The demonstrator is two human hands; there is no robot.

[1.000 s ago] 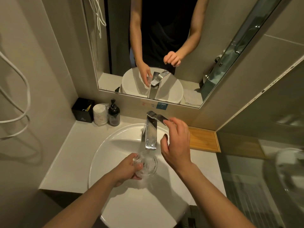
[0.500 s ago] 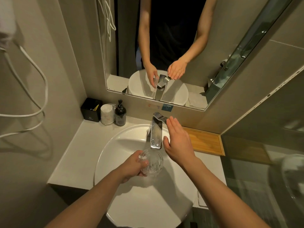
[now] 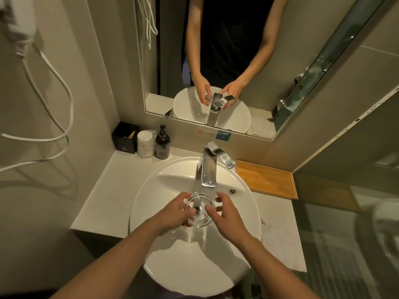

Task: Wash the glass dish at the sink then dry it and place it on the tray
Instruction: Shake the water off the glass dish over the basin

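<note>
Left grip: my left hand [image 3: 177, 212] clasps the round clear glass dish [image 3: 199, 210] by its rim.
Right grip: my right hand [image 3: 226, 216], fingers spread, holds nothing, just beside the dish.
Dish: over the white oval sink [image 3: 164, 266], below the chrome faucet [image 3: 208, 169].
Around: bamboo tray [image 3: 266, 180] on the counter [image 3: 108, 190], right; black pump bottle [image 3: 162, 143] behind.

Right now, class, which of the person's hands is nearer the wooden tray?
Right. The right hand hovers over the basin beside the glass dish, on the side toward the wooden tray. The left hand grips the dish's far side, farther from it.
</note>
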